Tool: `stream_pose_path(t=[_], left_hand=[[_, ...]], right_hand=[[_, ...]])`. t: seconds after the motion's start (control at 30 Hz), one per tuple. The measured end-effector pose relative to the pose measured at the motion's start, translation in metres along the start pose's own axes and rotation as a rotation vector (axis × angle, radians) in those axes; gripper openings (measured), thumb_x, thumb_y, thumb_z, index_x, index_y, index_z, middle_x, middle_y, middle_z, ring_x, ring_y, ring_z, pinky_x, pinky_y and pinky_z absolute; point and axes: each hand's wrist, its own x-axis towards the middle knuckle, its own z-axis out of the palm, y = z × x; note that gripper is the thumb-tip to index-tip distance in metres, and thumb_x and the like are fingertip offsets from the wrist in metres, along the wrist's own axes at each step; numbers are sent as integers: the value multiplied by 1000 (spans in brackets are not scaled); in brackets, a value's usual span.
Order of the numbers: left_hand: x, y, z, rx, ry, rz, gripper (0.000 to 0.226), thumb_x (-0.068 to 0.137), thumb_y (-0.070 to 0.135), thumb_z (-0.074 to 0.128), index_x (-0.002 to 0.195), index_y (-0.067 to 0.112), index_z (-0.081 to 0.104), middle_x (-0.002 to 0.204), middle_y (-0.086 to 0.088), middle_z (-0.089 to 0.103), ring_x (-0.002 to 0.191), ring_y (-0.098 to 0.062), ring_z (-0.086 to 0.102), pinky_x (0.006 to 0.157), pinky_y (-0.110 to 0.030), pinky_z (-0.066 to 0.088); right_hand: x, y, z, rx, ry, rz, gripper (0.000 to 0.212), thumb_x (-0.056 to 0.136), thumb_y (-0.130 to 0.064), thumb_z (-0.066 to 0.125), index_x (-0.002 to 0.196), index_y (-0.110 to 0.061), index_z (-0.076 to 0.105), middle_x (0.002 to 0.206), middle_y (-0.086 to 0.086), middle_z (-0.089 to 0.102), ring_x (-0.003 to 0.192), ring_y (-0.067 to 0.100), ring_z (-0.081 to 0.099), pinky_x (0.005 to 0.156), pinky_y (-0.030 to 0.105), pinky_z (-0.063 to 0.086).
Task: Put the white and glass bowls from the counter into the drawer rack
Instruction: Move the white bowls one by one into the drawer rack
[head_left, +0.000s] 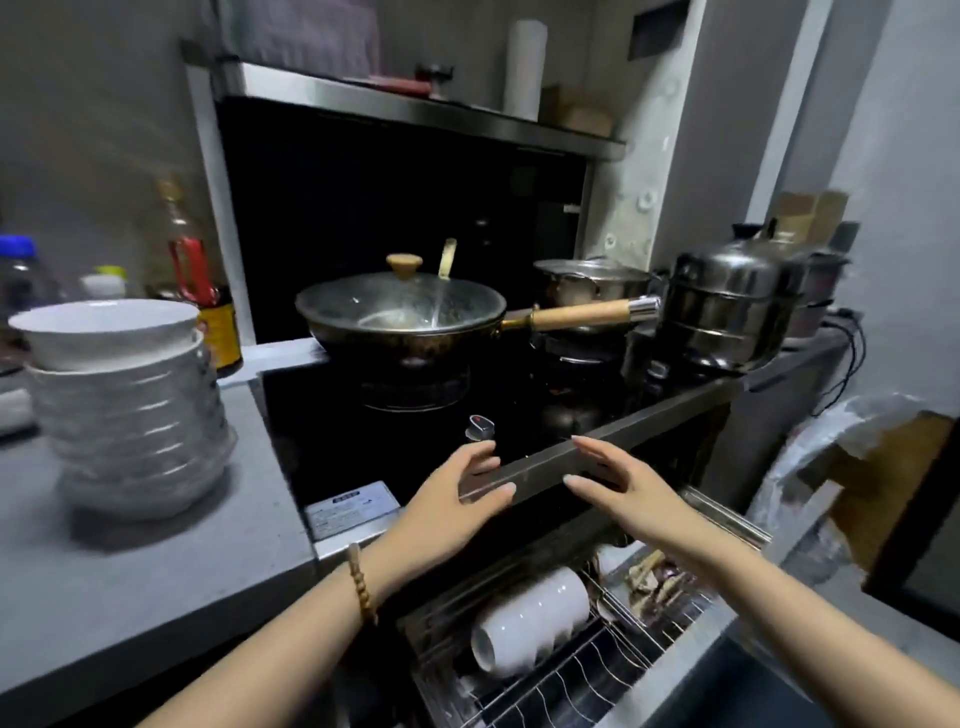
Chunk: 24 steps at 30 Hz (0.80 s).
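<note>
Two bare hands reach forward over the open drawer rack (582, 670), which sits at about five o'clock in the view, its wire tines holding a row of white bowls (530, 621) lying on their sides, with utensils in the wire basket (660, 584) just to their right. Just beyond, the left hand (457, 493), with a bead bracelet (362, 582) on its wrist, is spread open and holds nothing; the right hand (618, 480) faces it, fingers straight and also empty, both near the front edge of the stove (597, 452). At nine o'clock on the grey counter (156, 571) stands a stack of white bowls (130, 431), with one white bowl (104, 330) tilted on top. Farther back, at twelve o'clock, a lidded wok (400, 317) with a wooden handle rests on the burner. At two o'clock stands a steel steamer pot (732, 306). Bottles (192, 270) stand behind the stack at ten o'clock.
</note>
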Motion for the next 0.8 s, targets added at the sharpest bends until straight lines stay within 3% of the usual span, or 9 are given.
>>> stream_pose_path(t=[0.17,0.27,0.43,0.67,0.8], left_hand=[[-19,60,-86,197,155,190,58,85,39,62,138,34,38,130,19,52,121,2,46,103,-23,36],[-34,76,-137,286,258,222,57,86,35,62,137,33,38,132,14,52,124,-1,45,106,-25,34],[-61,85,-205,426,387,236,54,85,32,64,134,30,42,129,17,52,123,2,45,105,-22,33],[-87,62,-283,510,524,85,57,84,35,66,136,24,44,137,8,51,125,-5,45,102,-23,33],[-92,38,-308,445,557,-13,62,80,39,69,134,21,45,139,3,50,121,-6,46,100,-22,34]], right_hand=[[23,-83,16,-28,-38,-223,59,83,-34,67,137,-34,43,143,-12,43,134,12,39,106,30,38],[37,-123,36,-59,-67,-311,62,83,-35,67,140,-32,40,146,-9,41,136,10,36,99,21,41],[58,-179,70,-50,-143,-391,63,84,-36,66,140,-32,39,148,-10,38,136,11,36,107,27,34],[84,-237,128,-74,-244,-484,63,82,-38,67,139,-30,41,146,-7,42,135,13,38,111,35,36],[98,-253,158,-64,-285,-482,63,79,-44,68,136,-30,44,139,-10,47,125,8,45,104,29,40]])
